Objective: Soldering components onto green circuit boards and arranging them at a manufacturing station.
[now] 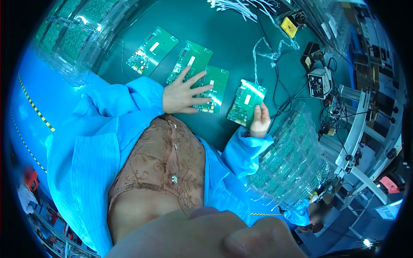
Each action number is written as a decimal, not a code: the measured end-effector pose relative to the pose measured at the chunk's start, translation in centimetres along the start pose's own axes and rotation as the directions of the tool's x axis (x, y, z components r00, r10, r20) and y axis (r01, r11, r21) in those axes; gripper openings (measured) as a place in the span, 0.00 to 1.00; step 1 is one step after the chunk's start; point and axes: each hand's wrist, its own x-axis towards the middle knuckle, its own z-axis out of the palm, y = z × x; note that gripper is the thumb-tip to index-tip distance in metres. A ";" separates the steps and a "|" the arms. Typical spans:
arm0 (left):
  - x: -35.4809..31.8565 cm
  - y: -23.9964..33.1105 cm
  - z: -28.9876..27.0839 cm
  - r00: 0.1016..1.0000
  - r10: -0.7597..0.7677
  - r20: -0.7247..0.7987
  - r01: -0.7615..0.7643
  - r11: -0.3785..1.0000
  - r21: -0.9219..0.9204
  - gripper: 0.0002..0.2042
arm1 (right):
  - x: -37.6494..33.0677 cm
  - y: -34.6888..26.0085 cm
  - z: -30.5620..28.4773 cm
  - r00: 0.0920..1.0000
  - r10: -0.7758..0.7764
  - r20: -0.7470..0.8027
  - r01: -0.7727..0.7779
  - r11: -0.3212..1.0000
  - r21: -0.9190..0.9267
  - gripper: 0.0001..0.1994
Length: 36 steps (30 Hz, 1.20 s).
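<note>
Stretched in from the left, with the left hand (181, 95) laid across toward the right, back uppermost. Spread wide at the fingers into an open fan, with the thumb lowest and nearest the body, and the little finger highest. Placed over the second circuit board (200, 51) and the third circuit board (220, 81), partly hiding both; cannot tell whether pressing on them or just above. Bent at the elbow on that side, inside a loose blue left sleeve (137, 96). Raised from the lower right, with the right hand (260, 121) directed away from the body, just past the cuff of the blue right sleeve (247, 150). Pinching the held circuit board (246, 104) by its right edge, with two digits visible close together there; cannot tell how any others lie underneath. Positioned with that board to the right of the third one, clear of it, and slightly aslant; cannot tell whether lifted off the green table (232, 41). Well apart from the left fingertips, at the upper left, also a first circuit board (152, 50). Close beside the right sleeve, a stack of clear trays (286, 159).
</note>
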 end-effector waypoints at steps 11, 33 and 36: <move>2.5 -4.2 1.3 0.986 0.161 -0.053 -0.159 0.987 0.033 0.21 | -2.3 -1.8 5.8 0.923 -0.345 0.169 0.346 0.555 -0.756 0.28; -11.0 -29.2 -33.6 0.864 -0.472 -0.174 0.453 0.578 0.679 0.30 | -0.6 -10.0 14.9 0.788 -0.128 0.602 0.577 0.494 -0.651 0.31; -11.9 -31.9 -33.4 0.848 -0.530 0.018 0.281 0.478 0.832 0.33 | -1.1 -9.5 14.0 0.826 -0.118 0.552 0.523 0.526 -0.670 0.28</move>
